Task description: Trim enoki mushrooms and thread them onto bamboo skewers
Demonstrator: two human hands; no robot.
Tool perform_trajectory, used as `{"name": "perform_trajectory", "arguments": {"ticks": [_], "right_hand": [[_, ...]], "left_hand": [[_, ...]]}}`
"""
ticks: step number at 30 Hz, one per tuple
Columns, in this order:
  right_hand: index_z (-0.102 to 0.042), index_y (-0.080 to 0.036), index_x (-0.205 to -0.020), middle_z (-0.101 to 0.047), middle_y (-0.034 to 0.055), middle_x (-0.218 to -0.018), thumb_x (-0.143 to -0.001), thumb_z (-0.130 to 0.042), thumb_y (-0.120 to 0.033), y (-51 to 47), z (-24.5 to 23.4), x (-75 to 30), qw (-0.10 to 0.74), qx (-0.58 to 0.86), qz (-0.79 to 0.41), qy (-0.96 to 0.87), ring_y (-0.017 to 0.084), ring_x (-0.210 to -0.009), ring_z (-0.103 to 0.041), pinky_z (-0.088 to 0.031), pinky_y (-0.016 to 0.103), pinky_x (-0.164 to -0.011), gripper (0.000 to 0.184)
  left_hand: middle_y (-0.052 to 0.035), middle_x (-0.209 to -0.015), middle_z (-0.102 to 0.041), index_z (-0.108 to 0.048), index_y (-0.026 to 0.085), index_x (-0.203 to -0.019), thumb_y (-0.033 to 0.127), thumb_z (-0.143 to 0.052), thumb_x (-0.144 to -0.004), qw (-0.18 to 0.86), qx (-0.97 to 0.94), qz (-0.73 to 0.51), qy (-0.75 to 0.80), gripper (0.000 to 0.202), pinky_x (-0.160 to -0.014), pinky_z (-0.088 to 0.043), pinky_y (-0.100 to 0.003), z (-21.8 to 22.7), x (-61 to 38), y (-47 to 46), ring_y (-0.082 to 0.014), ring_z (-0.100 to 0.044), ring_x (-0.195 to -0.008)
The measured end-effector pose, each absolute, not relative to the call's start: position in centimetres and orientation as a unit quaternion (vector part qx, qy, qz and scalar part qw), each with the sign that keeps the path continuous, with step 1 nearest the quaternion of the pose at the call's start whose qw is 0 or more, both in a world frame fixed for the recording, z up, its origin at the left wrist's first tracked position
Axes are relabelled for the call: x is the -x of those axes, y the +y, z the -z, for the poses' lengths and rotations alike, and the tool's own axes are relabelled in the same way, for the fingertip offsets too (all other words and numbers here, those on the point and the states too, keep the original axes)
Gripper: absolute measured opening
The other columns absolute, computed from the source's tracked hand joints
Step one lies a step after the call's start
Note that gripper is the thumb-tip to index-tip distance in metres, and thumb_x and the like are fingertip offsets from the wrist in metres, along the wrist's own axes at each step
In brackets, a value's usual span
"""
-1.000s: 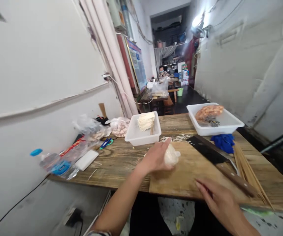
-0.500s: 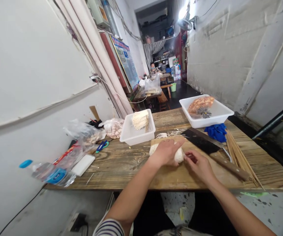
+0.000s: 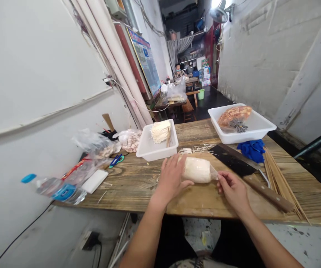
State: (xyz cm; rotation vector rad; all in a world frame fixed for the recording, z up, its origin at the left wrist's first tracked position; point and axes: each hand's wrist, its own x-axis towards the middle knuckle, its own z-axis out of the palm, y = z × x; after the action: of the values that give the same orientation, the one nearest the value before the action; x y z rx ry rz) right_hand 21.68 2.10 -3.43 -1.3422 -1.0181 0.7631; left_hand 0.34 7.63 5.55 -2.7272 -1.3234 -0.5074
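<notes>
A plastic-wrapped bundle of enoki mushrooms (image 3: 197, 169) lies sideways on the wooden cutting board (image 3: 205, 203). My left hand (image 3: 172, 176) rests against its left end, fingers stretched out and thumb spread along the near side; the hand hides that end. On the right, my right hand (image 3: 231, 188) pinches the clear plastic wrapper (image 3: 214, 172) where it tapers off the bundle. Loose enoki stems (image 3: 202, 149) are scattered just behind the board. A cleaver (image 3: 233, 160) with a dark blade and wooden handle lies on the board's right side.
A white tub (image 3: 157, 153) holds skewered enoki. Another white tub (image 3: 240, 137) has a bag of reddish food. Near the right edge lie a blue cloth (image 3: 252, 150) and bamboo skewers (image 3: 277, 178). Scissors (image 3: 116, 160), bags and a water bottle (image 3: 57, 190) sit left. A person sits far back.
My left hand has slid left off the top of the bundle, uncovering it. My right hand has shifted slightly right, and the wrapper's end now shows stretched between it and the bundle.
</notes>
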Motion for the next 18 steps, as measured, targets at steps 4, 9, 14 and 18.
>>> {"name": "perform_trajectory", "arguments": {"ticks": [4, 9, 14, 18], "right_hand": [[-0.063, -0.014, -0.100, -0.055, -0.0013, -0.059, -0.077, -0.060, -0.055, 1.9, 2.9, -22.0, 0.608, 0.584, -0.338, -0.418, 0.011, -0.047, -0.048, -0.040, 0.024, -0.044, 0.047], [-0.066, -0.015, -0.104, -0.056, -0.0011, -0.062, -0.074, -0.065, -0.051, 1.2, 2.0, -22.8, 0.596, 0.599, -0.337, -0.415, 0.009, -0.046, -0.040, -0.033, 0.022, -0.041, 0.047], [-0.066, -0.015, -0.105, -0.049, -0.0041, -0.052, -0.074, -0.065, -0.050, 0.4, 1.4, -22.8, 0.588, 0.602, -0.345, -0.415, 0.010, -0.044, -0.039, -0.032, 0.024, -0.041, 0.047], [-0.068, -0.015, -0.103, -0.051, -0.0033, -0.053, -0.072, -0.067, -0.048, 0.2, 0.9, -22.9, 0.584, 0.600, -0.350, -0.420, 0.010, -0.046, -0.040, -0.034, 0.024, -0.044, 0.045]], "left_hand": [[-0.0166, -0.144, -0.044, -0.031, 0.019, -0.142, 0.039, -0.069, -0.081, 0.002, 0.872, 0.202, -0.446, 0.075, -0.110, -0.030, -0.049, -2.6, 1.1, 7.2, -0.0271, -0.039, -0.135], [-0.0149, -0.146, -0.043, -0.034, 0.019, -0.141, 0.038, -0.062, -0.086, -0.014, 0.868, 0.215, -0.447, 0.064, -0.112, -0.028, -0.048, -0.9, 1.3, 6.9, -0.0238, -0.037, -0.136], [-0.0148, -0.150, -0.036, -0.031, 0.018, -0.144, 0.053, -0.053, -0.087, 0.009, 0.867, 0.232, -0.441, 0.070, -0.116, -0.019, -0.049, -1.3, 0.0, 6.6, -0.0248, -0.026, -0.143], [-0.0121, -0.154, -0.030, -0.026, 0.019, -0.147, 0.063, -0.054, -0.082, 0.016, 0.908, 0.198, -0.370, 0.083, -0.119, -0.014, -0.047, -1.9, -2.3, 6.8, -0.0240, -0.019, -0.145]]}}
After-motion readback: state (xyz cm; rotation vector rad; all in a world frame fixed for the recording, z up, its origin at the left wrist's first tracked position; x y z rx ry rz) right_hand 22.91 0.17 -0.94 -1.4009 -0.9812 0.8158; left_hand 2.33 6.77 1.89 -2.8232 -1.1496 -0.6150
